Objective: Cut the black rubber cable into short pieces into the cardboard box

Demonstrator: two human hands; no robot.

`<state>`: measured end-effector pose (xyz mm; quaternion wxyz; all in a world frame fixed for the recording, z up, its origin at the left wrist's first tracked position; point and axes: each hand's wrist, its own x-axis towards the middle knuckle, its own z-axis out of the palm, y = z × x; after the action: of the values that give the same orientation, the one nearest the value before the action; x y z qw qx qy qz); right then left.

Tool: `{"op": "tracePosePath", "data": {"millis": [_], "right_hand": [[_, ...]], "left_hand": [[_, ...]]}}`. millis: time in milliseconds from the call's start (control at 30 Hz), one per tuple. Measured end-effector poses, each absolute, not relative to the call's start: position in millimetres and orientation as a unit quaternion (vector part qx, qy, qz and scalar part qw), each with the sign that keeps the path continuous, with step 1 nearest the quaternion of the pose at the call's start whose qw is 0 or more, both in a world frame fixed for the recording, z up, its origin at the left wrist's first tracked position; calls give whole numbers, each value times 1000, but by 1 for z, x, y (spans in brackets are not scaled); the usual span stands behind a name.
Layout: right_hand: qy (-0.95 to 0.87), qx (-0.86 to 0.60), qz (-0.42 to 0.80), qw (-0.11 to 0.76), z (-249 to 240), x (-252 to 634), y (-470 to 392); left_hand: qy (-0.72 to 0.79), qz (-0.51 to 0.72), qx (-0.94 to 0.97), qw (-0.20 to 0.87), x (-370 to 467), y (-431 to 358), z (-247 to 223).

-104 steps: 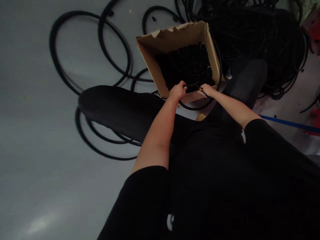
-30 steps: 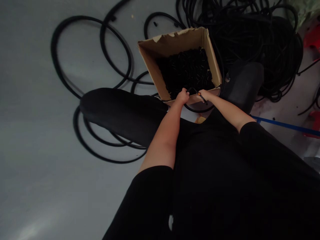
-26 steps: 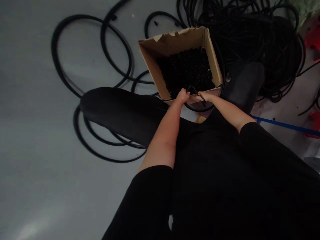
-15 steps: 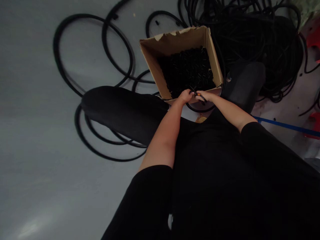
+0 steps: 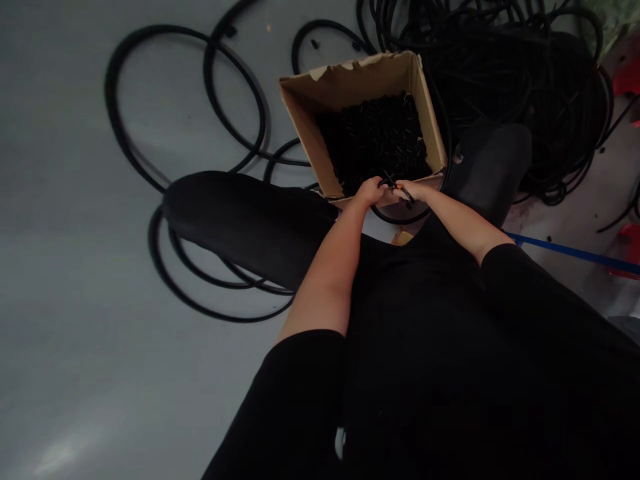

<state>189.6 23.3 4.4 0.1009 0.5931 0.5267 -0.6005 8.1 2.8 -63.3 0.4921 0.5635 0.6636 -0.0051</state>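
My left hand (image 5: 371, 191) is closed around a black hose at the near rim of a cardboard box (image 5: 434, 113). My right hand (image 5: 413, 191) grips scissors (image 5: 407, 195) with black handles and a touch of orange, their blades crossing the hose beside my left fingers. Below both hands, part of the black hose (image 5: 400, 221) hangs in a loop. Inside the box lies a heap of short black hose pieces (image 5: 380, 137). The exact contact between blades and hose is too small and dark to make out.
Long loops of black hose (image 5: 111, 100) lie on the grey floor at the left and run under my leg. A big tangled coil of hose (image 5: 545, 100) fills the upper right. A blue strap (image 5: 575, 251) and red objects (image 5: 629, 73) are at the right.
The scissors' handles and blades have turned slightly and look a little wider apart. Both hands stay at the box's near rim, with hardly any shift.
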Motion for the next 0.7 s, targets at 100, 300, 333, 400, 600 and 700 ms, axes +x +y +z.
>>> {"op": "tracePosePath", "data": {"millis": [100, 300, 333, 400, 600, 700], "right_hand": [[528, 589, -604, 93, 8, 190, 23], [527, 592, -603, 94, 5, 191, 23], [526, 590, -605, 94, 4, 192, 24], [528, 586, -609, 89, 3, 192, 26], [543, 600, -579, 99, -3, 192, 31], [553, 581, -588, 103, -10, 195, 32]], "left_hand": [[653, -8, 574, 494, 8, 2, -64], [646, 6, 574, 503, 4, 3, -61], [647, 2, 575, 501, 4, 3, -60], [651, -7, 578, 492, 4, 4, -59], [667, -34, 573, 475, 4, -1, -55], [672, -43, 568, 474, 3, -3, -54]]}}
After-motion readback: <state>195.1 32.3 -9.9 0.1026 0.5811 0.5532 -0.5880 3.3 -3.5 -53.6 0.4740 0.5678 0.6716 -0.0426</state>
